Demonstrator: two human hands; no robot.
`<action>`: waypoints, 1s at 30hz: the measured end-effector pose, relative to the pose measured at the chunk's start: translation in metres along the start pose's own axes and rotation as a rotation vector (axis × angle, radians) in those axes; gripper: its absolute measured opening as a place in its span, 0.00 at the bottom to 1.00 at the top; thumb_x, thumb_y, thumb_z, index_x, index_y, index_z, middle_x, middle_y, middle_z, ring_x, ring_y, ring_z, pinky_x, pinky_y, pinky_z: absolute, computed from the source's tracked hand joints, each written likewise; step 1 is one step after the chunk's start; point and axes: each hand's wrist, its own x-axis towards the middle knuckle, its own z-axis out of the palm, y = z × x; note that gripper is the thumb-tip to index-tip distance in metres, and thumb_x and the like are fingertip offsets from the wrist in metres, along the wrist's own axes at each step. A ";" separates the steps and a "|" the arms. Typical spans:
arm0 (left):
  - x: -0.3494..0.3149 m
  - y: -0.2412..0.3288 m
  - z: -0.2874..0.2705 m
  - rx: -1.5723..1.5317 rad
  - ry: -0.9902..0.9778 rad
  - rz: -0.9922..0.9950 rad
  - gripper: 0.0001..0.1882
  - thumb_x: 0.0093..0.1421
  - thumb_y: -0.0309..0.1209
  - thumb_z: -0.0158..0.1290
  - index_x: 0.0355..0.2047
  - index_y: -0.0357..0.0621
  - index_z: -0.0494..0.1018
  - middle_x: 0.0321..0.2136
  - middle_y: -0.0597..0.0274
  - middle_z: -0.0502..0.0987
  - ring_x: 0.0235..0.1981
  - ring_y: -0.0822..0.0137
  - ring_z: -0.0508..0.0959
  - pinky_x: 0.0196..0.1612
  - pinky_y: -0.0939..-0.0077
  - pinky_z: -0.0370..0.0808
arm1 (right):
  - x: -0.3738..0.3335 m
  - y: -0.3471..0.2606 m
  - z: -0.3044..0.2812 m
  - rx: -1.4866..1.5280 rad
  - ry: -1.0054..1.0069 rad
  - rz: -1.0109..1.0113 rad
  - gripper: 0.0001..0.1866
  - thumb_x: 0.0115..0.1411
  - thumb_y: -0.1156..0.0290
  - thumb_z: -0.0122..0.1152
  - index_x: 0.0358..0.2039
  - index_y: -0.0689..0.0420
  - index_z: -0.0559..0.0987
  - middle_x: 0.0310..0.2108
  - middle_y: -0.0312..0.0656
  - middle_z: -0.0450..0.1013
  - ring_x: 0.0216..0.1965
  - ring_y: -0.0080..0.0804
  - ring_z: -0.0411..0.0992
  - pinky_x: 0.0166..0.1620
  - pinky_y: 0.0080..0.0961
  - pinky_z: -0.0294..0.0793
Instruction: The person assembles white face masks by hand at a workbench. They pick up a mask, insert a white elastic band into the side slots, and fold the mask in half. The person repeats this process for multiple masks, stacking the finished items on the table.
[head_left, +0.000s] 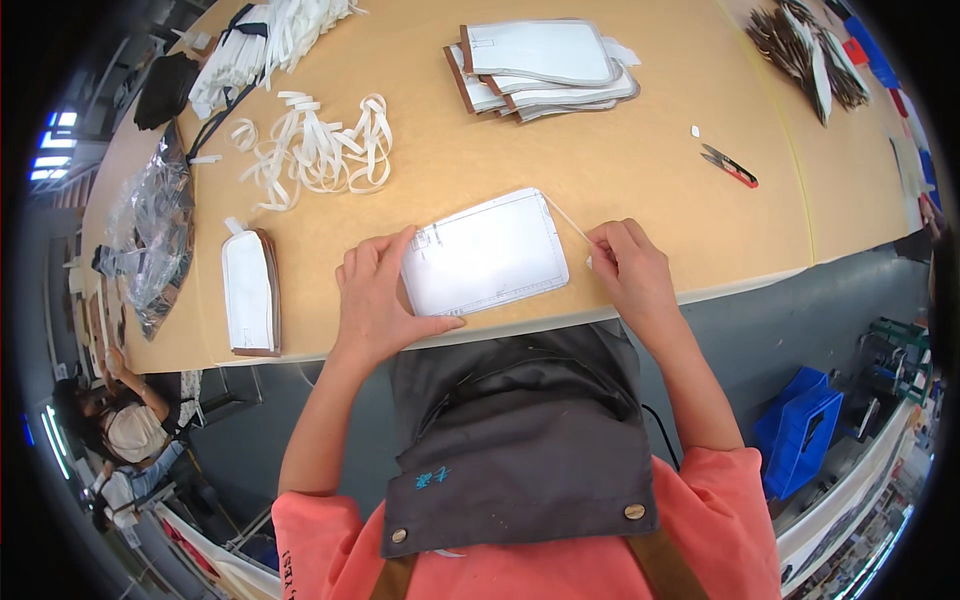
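A white, round-cornered flat panel with fine printed lines lies in front of me near the table's front edge. My left hand grips its left end, the thumb along the near edge and the fingers at the upper left corner. My right hand is closed in a pinch on a thin white strip, which runs slantwise up to the panel's upper right corner. Whether the strip is fixed to the panel there, I cannot tell. Left of my left hand lies a small stack of white panels with brown edges.
Loose white tape lies curled on the table. Behind are a pile of brown-edged panels and a bundle of white strips. Thread snips lie to the right, a clear plastic bag to the left.
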 end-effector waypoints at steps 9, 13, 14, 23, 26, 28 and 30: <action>-0.005 0.000 0.004 0.034 0.058 0.058 0.58 0.30 0.55 0.75 0.62 0.45 0.66 0.50 0.55 0.68 0.53 0.54 0.66 0.57 0.58 0.62 | -0.013 0.004 -0.009 0.020 -0.087 0.108 0.04 0.57 0.75 0.60 0.33 0.57 0.74 0.30 0.43 0.77 0.28 0.39 0.77 0.31 0.32 0.76; -0.006 0.002 0.002 0.049 0.037 0.041 0.59 0.30 0.57 0.74 0.62 0.45 0.66 0.50 0.55 0.68 0.52 0.54 0.66 0.57 0.58 0.62 | -0.020 0.007 -0.018 -0.076 0.019 0.088 0.06 0.58 0.71 0.64 0.32 0.56 0.75 0.29 0.40 0.76 0.29 0.39 0.77 0.31 0.32 0.74; -0.006 0.002 0.003 0.052 0.051 0.042 0.59 0.30 0.57 0.74 0.62 0.45 0.66 0.50 0.55 0.68 0.52 0.54 0.66 0.57 0.58 0.62 | -0.023 0.009 -0.019 -0.101 0.078 0.049 0.07 0.58 0.70 0.65 0.32 0.56 0.75 0.29 0.39 0.75 0.29 0.39 0.76 0.30 0.32 0.74; -0.007 0.001 0.009 0.025 0.099 0.041 0.57 0.30 0.54 0.75 0.61 0.44 0.67 0.49 0.56 0.67 0.53 0.55 0.66 0.57 0.58 0.61 | -0.050 0.035 -0.025 -0.157 0.319 -0.129 0.07 0.55 0.71 0.68 0.28 0.54 0.77 0.26 0.37 0.71 0.28 0.36 0.72 0.29 0.32 0.71; -0.007 0.001 0.008 0.023 0.080 0.028 0.57 0.30 0.55 0.75 0.61 0.44 0.67 0.49 0.55 0.67 0.53 0.54 0.66 0.57 0.58 0.61 | -0.047 0.037 -0.023 -0.143 0.325 -0.153 0.05 0.56 0.73 0.66 0.29 0.55 0.76 0.27 0.39 0.71 0.29 0.39 0.72 0.31 0.35 0.71; -0.007 0.003 0.007 0.032 0.073 0.009 0.57 0.30 0.55 0.74 0.61 0.44 0.67 0.48 0.55 0.67 0.53 0.54 0.66 0.57 0.58 0.61 | -0.039 0.037 -0.025 -0.212 0.345 -0.232 0.05 0.57 0.74 0.65 0.30 0.55 0.76 0.28 0.41 0.71 0.30 0.42 0.71 0.32 0.37 0.71; -0.007 0.002 0.008 0.026 0.086 0.029 0.57 0.30 0.55 0.74 0.61 0.45 0.67 0.48 0.55 0.67 0.53 0.54 0.66 0.57 0.58 0.61 | -0.036 0.044 -0.023 -0.141 0.329 -0.148 0.05 0.58 0.75 0.64 0.31 0.56 0.75 0.28 0.43 0.70 0.31 0.44 0.71 0.33 0.39 0.71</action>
